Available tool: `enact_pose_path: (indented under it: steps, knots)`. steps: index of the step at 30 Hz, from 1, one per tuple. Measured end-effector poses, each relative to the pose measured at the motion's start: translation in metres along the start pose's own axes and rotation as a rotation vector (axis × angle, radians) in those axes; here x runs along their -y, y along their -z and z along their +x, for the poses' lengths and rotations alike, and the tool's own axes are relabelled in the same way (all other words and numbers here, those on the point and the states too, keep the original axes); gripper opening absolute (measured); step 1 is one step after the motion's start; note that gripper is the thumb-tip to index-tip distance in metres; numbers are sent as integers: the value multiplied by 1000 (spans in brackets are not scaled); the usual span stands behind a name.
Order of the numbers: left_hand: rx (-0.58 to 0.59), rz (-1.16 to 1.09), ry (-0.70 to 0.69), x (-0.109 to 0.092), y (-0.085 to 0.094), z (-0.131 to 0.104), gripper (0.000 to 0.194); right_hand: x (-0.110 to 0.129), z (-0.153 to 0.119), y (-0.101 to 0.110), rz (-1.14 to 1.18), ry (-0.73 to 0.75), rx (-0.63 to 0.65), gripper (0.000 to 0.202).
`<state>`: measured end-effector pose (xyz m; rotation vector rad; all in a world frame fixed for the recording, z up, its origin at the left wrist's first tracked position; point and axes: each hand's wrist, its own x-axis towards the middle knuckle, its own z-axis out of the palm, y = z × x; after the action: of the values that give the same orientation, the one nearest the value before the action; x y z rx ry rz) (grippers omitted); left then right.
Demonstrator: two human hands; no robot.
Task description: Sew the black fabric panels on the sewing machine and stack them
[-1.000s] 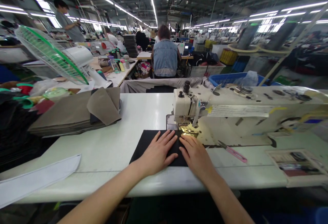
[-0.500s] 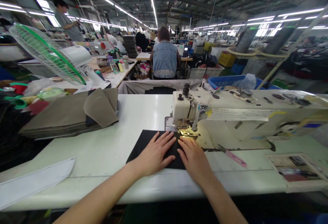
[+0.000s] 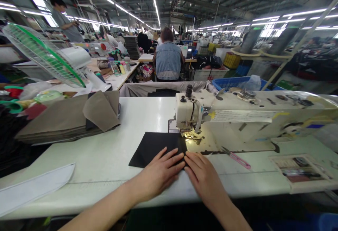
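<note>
A black fabric piece (image 3: 155,146) lies flat on the sewing table, its right edge beside the presser foot (image 3: 192,137) of a cream sewing machine (image 3: 224,111). My left hand (image 3: 161,169) rests with spread fingers on the near right part of the fabric. At the fabric's right edge, my right hand (image 3: 202,169) lies with its fingers stretched out and close together, fingertips almost meeting those of my left. Both palms face down, and the near right corner of the fabric is hidden under them. Pink-handled thread snips (image 3: 239,158) lie right of my right hand.
Brown-grey cut panels (image 3: 58,118) are stacked at the left, with a white strip (image 3: 39,183) nearer me. A fan (image 3: 50,55) stands behind the stack. At the right is a small tool tray (image 3: 301,171). Ahead, a person in a denim vest (image 3: 168,58) sits facing away.
Both hands have slid toward me along the fabric, away from the presser foot, uncovering more of its far part. The fabric has hardly moved; the whole view has shifted slightly.
</note>
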<state>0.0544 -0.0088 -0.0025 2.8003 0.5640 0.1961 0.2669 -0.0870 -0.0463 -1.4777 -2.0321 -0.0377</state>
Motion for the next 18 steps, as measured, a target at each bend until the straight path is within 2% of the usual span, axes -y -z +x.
enact_pose_path:
  steps: [2, 5, 13, 18]
  knots:
    - [-11, -42, -20, -7, 0, -6, 54, 2, -9, 4, 1, 25, 10, 31]
    - [-25, -56, -3, -4, 0, -6, 54, 1, -7, 7, -20, 38, 20, 30]
    - [-51, -25, 33, 35, 4, 20, 47, -17, 37, -3, -67, -3, 8, 22]
    - [-65, -40, 51, 56, 7, 35, 46, -23, 54, -10, -129, -91, 29, 19]
